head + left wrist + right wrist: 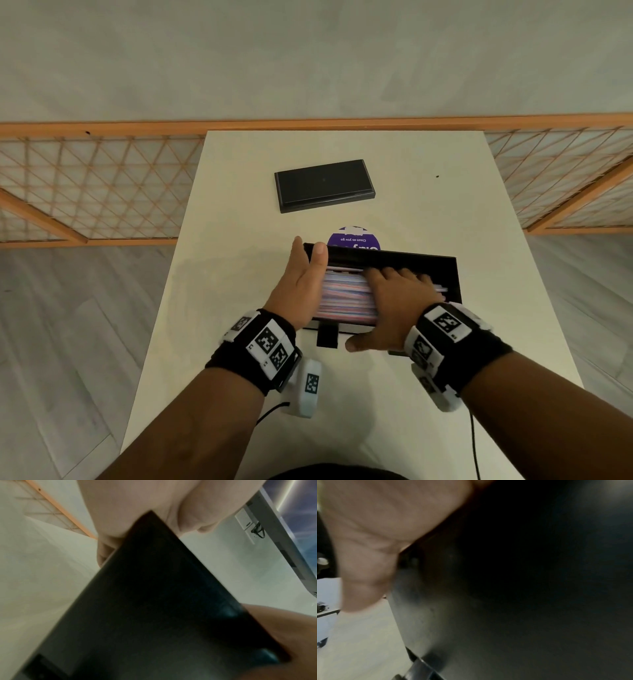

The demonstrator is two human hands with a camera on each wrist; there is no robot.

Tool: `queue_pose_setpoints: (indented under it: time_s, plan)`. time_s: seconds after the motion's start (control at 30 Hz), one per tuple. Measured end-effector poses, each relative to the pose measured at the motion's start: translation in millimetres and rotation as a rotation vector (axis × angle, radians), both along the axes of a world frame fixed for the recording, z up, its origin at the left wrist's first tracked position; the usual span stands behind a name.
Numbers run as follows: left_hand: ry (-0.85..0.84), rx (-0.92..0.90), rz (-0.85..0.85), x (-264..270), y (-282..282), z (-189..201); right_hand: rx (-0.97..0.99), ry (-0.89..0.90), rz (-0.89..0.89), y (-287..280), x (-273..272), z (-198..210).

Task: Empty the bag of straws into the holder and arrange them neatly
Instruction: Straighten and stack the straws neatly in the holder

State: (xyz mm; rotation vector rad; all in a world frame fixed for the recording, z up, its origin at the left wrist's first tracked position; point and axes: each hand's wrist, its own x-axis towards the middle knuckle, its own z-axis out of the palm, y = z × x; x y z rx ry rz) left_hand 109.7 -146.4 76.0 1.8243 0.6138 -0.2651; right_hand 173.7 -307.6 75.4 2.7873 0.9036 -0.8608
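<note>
Both wrists low: my left hand (301,281) flat against holder (445,270) end to steady it; right hand (394,291) spread flat, fingers straight, pressing straws (342,294) level inside, grasping nothing.

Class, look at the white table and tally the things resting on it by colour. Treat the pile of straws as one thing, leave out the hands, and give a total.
Black: 2, the holder and the flat lid
Purple: 1, the round sticker
Pink, blue and white mix: 1, the pile of straws
Total: 4
</note>
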Motion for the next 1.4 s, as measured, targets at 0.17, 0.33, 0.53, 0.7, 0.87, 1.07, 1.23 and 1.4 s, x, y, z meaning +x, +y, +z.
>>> queue_pose_setpoints:
  time_s: [0.17,0.33,0.53,0.7,0.87,1.07,1.23,1.4]
  plan:
    - [-0.105,0.060,0.110,-4,5,8,0.040,-0.036,0.030,0,0,1]
    - [-0.487,0.441,0.063,-10,9,23,-0.023,0.021,-0.083,-11,2,-4]
    - [-0.030,0.815,-0.833,0,-19,1,0.051,0.021,-0.013,-12,-4,-4]
    - [0.078,1.020,-0.819,-15,-32,-17,0.027,-0.043,-0.009,-22,-12,-7]
    - [0.152,0.986,-0.781,-23,-36,-15,-0.002,0.033,-0.026,-19,-20,-12]
    - [0.182,0.888,-0.790,-21,-34,-18,0.072,0.044,0.056,-14,-22,-11]
    - [0.165,0.890,-0.779,-32,-35,-20,0.038,0.064,0.074,-13,-30,-8]
    - [0.148,0.924,-0.791,-32,-35,-22,0.015,0.054,0.050,-10,-35,-7]
